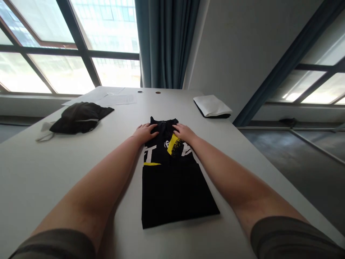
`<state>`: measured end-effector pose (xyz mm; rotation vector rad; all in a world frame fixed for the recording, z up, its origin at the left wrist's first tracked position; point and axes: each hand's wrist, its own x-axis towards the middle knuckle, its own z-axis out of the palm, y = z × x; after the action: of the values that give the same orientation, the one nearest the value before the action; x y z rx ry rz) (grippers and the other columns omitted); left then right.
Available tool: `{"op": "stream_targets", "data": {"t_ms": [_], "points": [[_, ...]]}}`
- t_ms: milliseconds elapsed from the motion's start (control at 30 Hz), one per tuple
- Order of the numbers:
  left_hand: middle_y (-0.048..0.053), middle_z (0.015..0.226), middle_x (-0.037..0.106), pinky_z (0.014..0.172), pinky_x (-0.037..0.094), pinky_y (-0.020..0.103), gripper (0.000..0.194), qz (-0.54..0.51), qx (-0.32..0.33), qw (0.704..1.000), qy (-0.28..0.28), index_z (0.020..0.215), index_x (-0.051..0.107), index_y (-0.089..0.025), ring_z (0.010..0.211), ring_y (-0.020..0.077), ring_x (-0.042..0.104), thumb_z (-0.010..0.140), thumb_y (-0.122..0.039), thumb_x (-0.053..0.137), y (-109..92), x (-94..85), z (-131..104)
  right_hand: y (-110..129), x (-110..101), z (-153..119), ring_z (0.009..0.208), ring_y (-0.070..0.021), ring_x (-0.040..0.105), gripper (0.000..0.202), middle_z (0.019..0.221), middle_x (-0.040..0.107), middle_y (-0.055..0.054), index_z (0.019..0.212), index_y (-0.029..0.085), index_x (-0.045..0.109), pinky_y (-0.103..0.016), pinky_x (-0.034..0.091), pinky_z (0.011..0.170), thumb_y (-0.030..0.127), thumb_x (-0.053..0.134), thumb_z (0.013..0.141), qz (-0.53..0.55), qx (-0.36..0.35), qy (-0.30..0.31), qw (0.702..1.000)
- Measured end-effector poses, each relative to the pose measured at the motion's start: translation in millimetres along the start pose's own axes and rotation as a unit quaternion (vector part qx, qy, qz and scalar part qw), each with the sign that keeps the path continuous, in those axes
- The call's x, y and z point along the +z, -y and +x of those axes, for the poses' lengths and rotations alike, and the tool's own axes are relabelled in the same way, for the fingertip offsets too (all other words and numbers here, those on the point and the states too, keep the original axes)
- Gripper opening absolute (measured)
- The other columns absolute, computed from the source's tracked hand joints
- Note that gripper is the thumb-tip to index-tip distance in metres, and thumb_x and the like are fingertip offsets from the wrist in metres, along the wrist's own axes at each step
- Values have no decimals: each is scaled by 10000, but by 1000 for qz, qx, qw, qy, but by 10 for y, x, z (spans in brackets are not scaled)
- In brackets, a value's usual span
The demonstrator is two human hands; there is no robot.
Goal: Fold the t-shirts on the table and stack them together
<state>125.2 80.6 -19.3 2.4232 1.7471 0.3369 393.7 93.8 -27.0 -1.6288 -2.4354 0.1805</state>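
Note:
A black T-shirt [178, 190] with yellow and white print lies on the table in front of me, its sides folded inward into a long narrow shape. The collar end points away from me. My left hand [144, 133] rests on the upper left edge of the shirt, fingers stretched out and slightly apart. On the upper right edge lies my right hand [185, 133], its fingers also extended over the cloth beside the yellow patch. Neither hand visibly lifts the fabric.
The white table [107, 154] carries a crumpled dark garment [81, 117] at left, paper sheets [118, 99] behind it, and a folded white and black cloth [212, 105] at back right. Beyond its far edge are a blue curtain [167, 43] and windows.

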Motion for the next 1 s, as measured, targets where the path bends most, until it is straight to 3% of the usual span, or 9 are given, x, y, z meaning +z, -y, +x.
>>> {"op": "stream_targets", "data": {"t_ms": [200,333,467,600,800,1000], "points": [[131,1670,459,1267,348,437,678,-40,66,997,-11,1609,468,-206,1485,320,502,994,-474,568,-32,19,-414,116,10,-472,1430,-287,566,491,1535,613,-146,1420,169,696,-428,414,1239,262,647,940,142,-28,-95,985],[152,1669,450,1245,410,444,707,-111,44,991,-63,1627,429,-171,1479,332,514,964,-338,611,15,24,-424,32,-26,-397,1117,-252,739,403,1289,761,-119,1293,181,762,-444,551,1089,231,661,906,301,44,-159,939],[124,1624,514,1263,398,459,706,-178,38,974,-132,1598,467,-195,1488,305,504,912,-218,634,70,26,-280,-54,-16,-169,806,-211,749,428,925,800,-57,1282,194,764,-435,628,922,208,699,859,396,85,-150,902],[133,1483,646,1206,463,498,702,-256,-7,954,-157,1554,525,-188,1364,319,616,869,-193,679,129,23,-149,-120,38,-9,772,-203,727,461,842,775,-29,1245,194,784,-418,631,909,160,740,787,411,68,-152,896],[89,1322,732,1028,587,483,650,-360,9,914,-185,1468,594,-237,1052,261,745,834,-207,734,98,-5,-155,-121,33,-37,828,-210,728,467,878,775,-28,1274,219,772,-428,623,897,223,707,811,453,39,-176,873],[42,1002,726,868,614,405,392,-412,-5,861,-297,1186,630,-211,866,203,708,823,-263,770,-122,-145,-265,42,-140,-154,810,-193,675,292,854,715,-3,1056,231,763,-415,591,902,337,755,785,484,-3,-238,842]]}}
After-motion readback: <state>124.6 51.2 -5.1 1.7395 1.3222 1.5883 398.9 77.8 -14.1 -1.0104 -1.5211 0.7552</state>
